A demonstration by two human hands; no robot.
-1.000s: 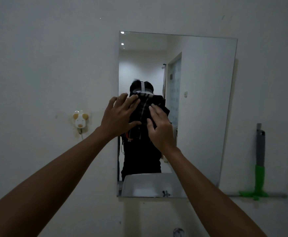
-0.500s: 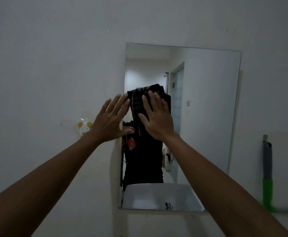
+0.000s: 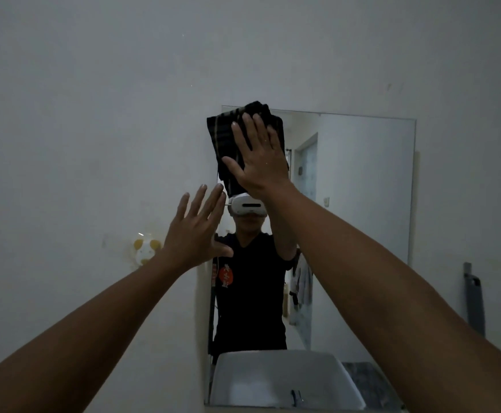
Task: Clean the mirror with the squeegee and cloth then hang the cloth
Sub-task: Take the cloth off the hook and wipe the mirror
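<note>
A frameless rectangular mirror hangs on the pale wall. My right hand lies flat on a dark striped cloth, pressing it against the mirror's top left corner. My left hand is open with fingers spread, holding nothing, at the mirror's left edge below the cloth. The squeegee, of which only the grey handle shows, leans on the wall at the far right.
A small white and yellow wall hook sits left of the mirror, partly behind my left wrist. The mirror reflects a person in a black shirt, a white sink and a doorway. Bare wall surrounds the mirror.
My right hand has slid the cloth up from the mirror's middle left to its top left corner. My left hand came off the cloth and stayed lower. The view tilted upward.
</note>
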